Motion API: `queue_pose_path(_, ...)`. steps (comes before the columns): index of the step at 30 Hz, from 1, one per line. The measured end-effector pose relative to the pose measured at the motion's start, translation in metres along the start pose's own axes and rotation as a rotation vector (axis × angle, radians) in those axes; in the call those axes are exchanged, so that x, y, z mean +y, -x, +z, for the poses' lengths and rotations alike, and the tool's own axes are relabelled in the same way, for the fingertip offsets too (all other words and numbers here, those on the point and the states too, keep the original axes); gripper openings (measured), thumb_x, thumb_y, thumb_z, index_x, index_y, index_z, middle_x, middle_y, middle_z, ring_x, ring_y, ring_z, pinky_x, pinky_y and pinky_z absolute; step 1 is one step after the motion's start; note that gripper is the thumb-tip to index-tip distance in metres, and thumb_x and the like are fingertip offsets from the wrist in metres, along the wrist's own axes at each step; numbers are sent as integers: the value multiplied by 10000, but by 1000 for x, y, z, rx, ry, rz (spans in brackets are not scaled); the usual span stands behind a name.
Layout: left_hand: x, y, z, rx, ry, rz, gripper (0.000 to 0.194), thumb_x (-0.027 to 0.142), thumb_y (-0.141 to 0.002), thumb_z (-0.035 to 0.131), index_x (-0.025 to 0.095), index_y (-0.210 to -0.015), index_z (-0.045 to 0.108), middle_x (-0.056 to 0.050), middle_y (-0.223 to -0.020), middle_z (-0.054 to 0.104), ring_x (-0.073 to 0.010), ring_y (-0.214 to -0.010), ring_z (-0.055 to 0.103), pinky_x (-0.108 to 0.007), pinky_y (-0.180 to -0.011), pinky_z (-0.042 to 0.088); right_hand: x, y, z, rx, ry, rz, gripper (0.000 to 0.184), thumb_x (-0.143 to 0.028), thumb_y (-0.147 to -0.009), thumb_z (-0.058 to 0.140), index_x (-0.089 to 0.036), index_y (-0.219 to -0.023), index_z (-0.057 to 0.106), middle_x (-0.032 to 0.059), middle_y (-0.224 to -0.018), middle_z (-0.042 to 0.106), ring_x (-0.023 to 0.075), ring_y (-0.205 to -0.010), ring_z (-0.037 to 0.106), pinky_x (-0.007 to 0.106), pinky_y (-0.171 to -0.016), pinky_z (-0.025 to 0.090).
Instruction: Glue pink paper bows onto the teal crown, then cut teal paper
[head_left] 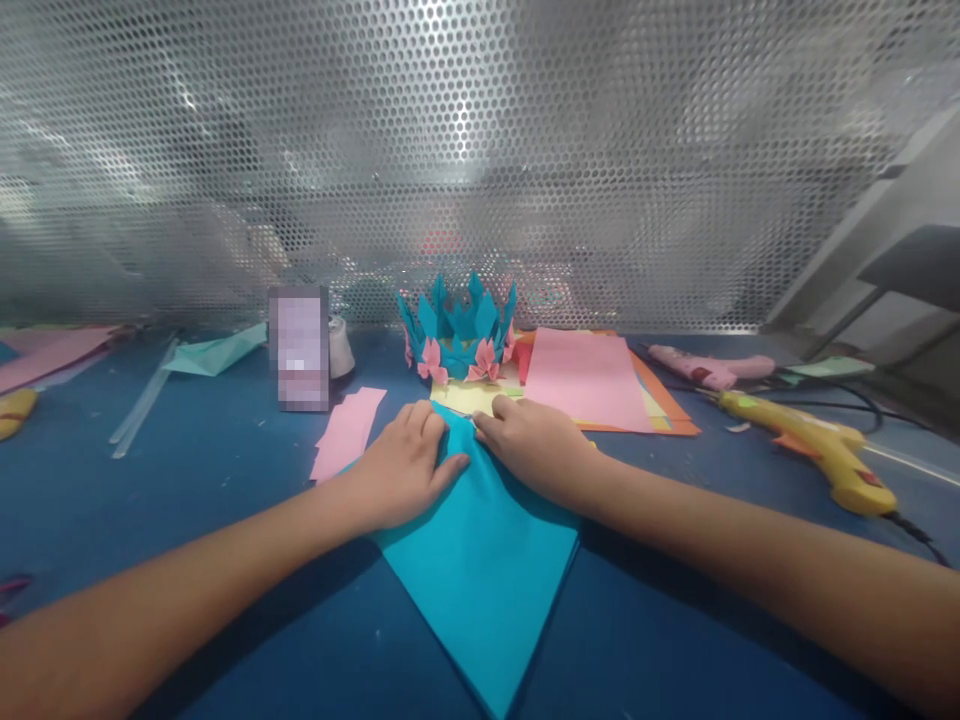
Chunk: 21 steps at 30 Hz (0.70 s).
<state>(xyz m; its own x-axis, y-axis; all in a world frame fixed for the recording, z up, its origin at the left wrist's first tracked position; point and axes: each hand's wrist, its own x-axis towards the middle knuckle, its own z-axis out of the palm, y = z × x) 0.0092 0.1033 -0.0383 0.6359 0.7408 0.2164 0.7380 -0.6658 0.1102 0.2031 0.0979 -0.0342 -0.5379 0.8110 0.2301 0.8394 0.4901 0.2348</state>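
A large sheet of blue paper (480, 560), folded to a point at the near end, lies on the table in front of me. My left hand (409, 465) bears on its upper left part, fingers bent over the paper and thumb stretched across it. At the upper right edge my right hand (532, 445) has its fingers closed on the paper, close to the left fingertips. What lies under the right fingers is partly hidden. Just beyond both hands stands a blue paper crown (457, 330) with pink paper butterflies around its base.
Pink strips (352, 430) lie left of the paper, near a pixelated upright object (300, 350). Stacked coloured sheets (589, 380) sit behind on the right. Farther right are a yellow glue gun (817, 445) and a pink glue gun (709, 367) with cords. A perforated metal panel (450, 150) closes the back.
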Motion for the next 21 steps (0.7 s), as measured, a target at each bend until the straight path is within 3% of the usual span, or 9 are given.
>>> queue_pose_path(21,2,-1,-6,-71,39,22,356,482,-918,323,161,-946,475,-114,-992,475,-279,-958,446,-478,-859,406,9,3,-13,-30,19,24,277,-281,-957,388,-171,-985,640,87,-880,610,176,-712,567,305,-510,202)
